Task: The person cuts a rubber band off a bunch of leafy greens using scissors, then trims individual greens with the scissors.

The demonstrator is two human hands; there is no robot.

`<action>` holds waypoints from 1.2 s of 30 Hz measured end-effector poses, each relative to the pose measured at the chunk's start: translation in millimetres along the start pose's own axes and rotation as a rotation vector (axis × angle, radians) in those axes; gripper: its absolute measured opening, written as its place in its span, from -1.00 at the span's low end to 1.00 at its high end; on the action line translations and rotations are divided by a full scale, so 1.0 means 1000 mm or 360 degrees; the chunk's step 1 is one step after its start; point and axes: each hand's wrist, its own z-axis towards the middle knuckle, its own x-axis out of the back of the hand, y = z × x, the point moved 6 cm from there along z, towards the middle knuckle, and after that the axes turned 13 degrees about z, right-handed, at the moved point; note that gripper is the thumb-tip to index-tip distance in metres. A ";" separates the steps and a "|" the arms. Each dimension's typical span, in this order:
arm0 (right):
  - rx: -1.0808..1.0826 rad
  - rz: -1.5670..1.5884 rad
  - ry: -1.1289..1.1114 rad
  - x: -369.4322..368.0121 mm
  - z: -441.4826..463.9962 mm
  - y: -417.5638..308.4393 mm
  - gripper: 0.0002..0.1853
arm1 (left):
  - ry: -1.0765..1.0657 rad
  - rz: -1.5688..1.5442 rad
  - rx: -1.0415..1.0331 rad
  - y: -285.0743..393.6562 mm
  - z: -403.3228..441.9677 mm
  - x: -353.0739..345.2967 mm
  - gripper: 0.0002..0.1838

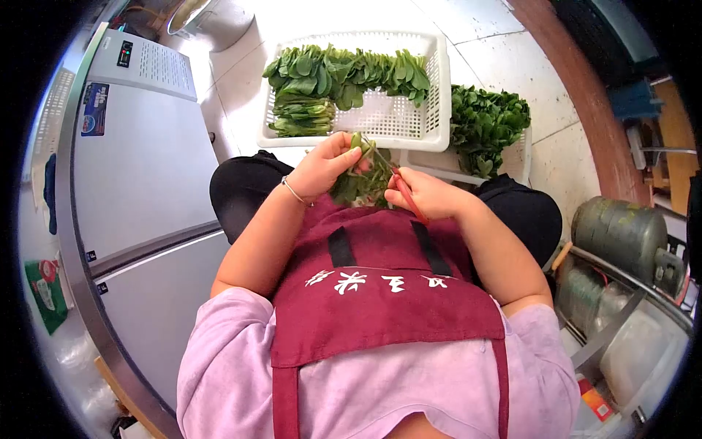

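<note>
My left hand (333,162) is closed around a leafy green (356,140), its pale stem end poking up past the thumb. My right hand (431,194) grips a slim red-handled cutting tool (409,196); its dark, narrow working end points up and left toward the stem. Whether it is a knife or scissors I cannot tell. Loose green leaves (358,189) hang below and between both hands, above my lap. Just beyond the hands, a white perforated basket (442,88) holds rows of leafy greens (314,73), with a bundle of cut stems (303,117) at its left.
A second pile of leafy greens (490,128) sits right of the basket in another white container (523,150). A white refrigerator cabinet (153,175) stands on the left. Gas cylinders (618,230) are on the right. A metal pot (219,22) is at the back left.
</note>
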 end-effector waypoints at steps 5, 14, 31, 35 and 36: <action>-0.0081 -0.0053 -0.0094 -0.002 -0.003 0.002 -0.54 | -0.0114 0.0421 0.0043 -0.005 -0.005 -0.005 -0.78; -0.0016 -0.0176 -0.0084 -0.019 0.005 0.016 -0.36 | -0.0240 0.0854 0.0120 -0.039 -0.004 -0.003 -0.71; -0.0310 -0.0320 -0.0135 -0.038 0.016 0.034 -0.26 | -0.0306 0.0641 0.0457 -0.103 -0.010 0.002 -0.68; -0.0316 -0.0355 -0.0130 -0.036 0.020 0.038 -0.26 | -0.0367 0.0583 0.0524 -0.094 -0.010 -0.001 -0.68; -0.0321 -0.0380 -0.0127 -0.035 0.020 0.039 -0.26 | -0.0371 0.0581 0.0527 -0.096 -0.009 0.000 -0.68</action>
